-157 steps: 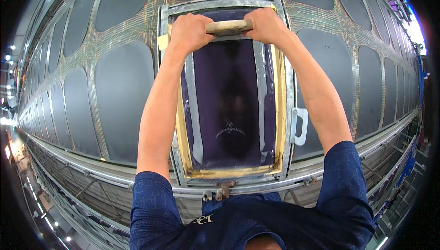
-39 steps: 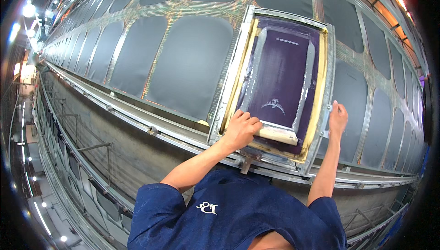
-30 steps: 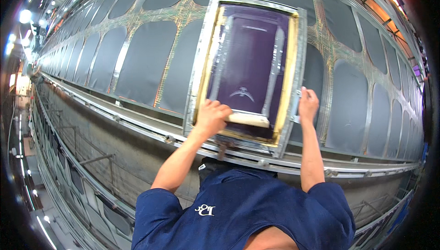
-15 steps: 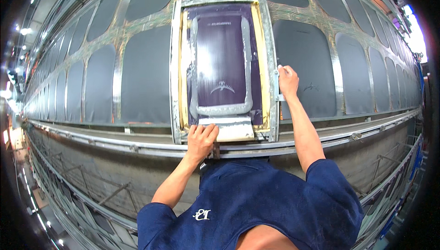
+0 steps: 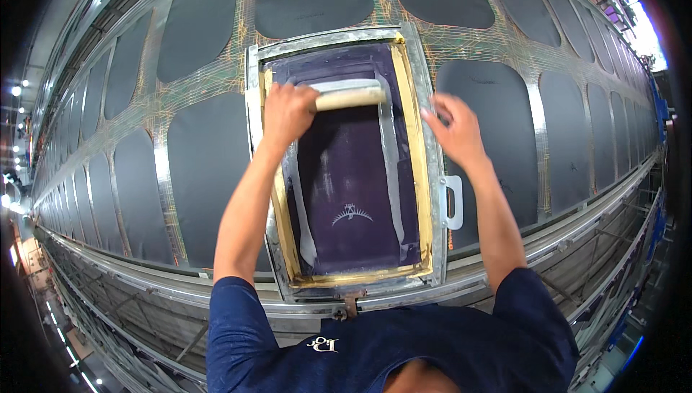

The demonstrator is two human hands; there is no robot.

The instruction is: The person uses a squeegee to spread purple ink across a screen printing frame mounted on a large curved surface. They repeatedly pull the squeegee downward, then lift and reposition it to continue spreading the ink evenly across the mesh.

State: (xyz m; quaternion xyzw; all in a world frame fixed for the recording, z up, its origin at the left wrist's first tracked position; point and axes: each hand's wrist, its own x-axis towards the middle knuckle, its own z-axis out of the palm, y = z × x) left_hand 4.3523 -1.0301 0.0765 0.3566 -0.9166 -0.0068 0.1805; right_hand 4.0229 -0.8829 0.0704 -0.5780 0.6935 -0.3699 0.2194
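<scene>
A screen printing frame (image 5: 437, 155) of grey metal lies on the long table, its purple mesh (image 5: 346, 184) edged with yellowish tape. Near the far end of the mesh, my left hand (image 5: 290, 113) is closed around the left end of a squeegee (image 5: 351, 99) with a pale handle. Whitish-grey ink (image 5: 393, 155) runs in bands down the mesh's sides and along the squeegee. Beside the frame's right rail, my right hand (image 5: 455, 127) holds nothing, its thumb and fingers apart. A white loop handle (image 5: 453, 202) sticks out from that rail, closer to me than the right hand.
Rows of dark rounded panels (image 5: 577, 140) cover the table, with thin coloured lines between them. A metal rail (image 5: 548, 250) follows the near edge, and a small rusty bracket (image 5: 351, 303) meets the frame there.
My left hand has carried the squeegee from the mesh's near end to its far end. My right hand has come off the frame's right side and opened. The view has shifted.
</scene>
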